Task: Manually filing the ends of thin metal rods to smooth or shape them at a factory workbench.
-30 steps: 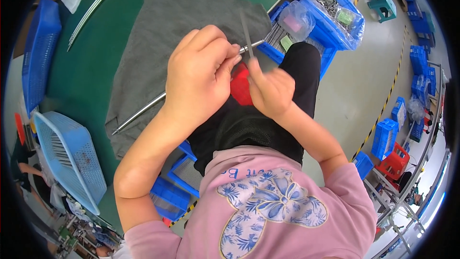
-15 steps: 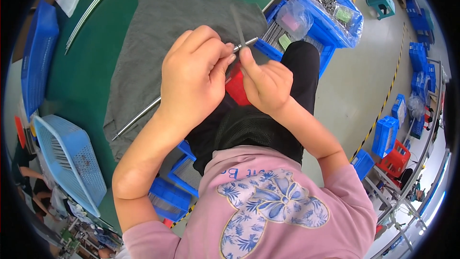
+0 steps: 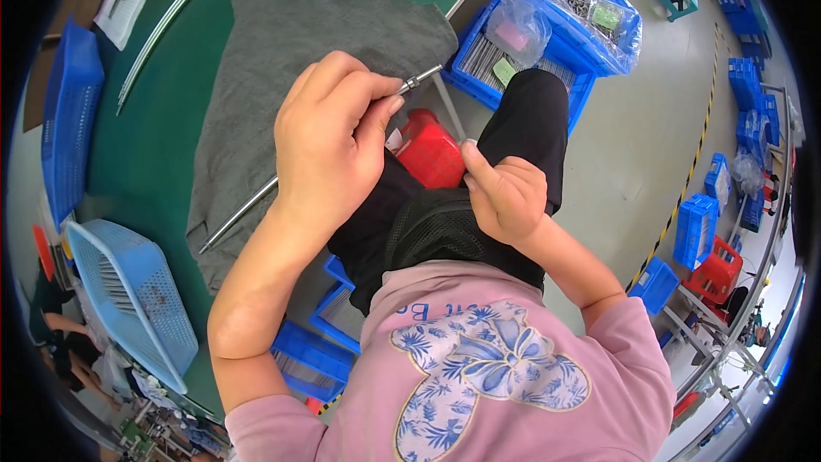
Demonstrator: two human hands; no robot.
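A slim shiny metal rod (image 3: 242, 213) slants over the grey cloth, its middle hidden behind my left hand (image 3: 329, 141). The left thumb and fingers pinch it near the upper end, where a stepped, collared tip pokes out to the right. My right hand (image 3: 510, 198), lower and to the right, is closed with its thumb pressed on a thin flat grey strip (image 3: 450, 108). That strip points up and left, its far end close by the rod's tip; whether they touch I cannot tell.
Grey cloth (image 3: 282, 43) covers part of the green table (image 3: 128, 162). Blue bins (image 3: 586, 90) of metal parts stand beyond my knee, and a red stool (image 3: 432, 154) shows between my legs. Light blue basket (image 3: 162, 291) at left; curved metal rods (image 3: 162, 26) at upper left.
My right hand has moved down and right, away from the rod's tip, bringing the strip down with it. My left hand has shifted slightly left, still gripping the rod.
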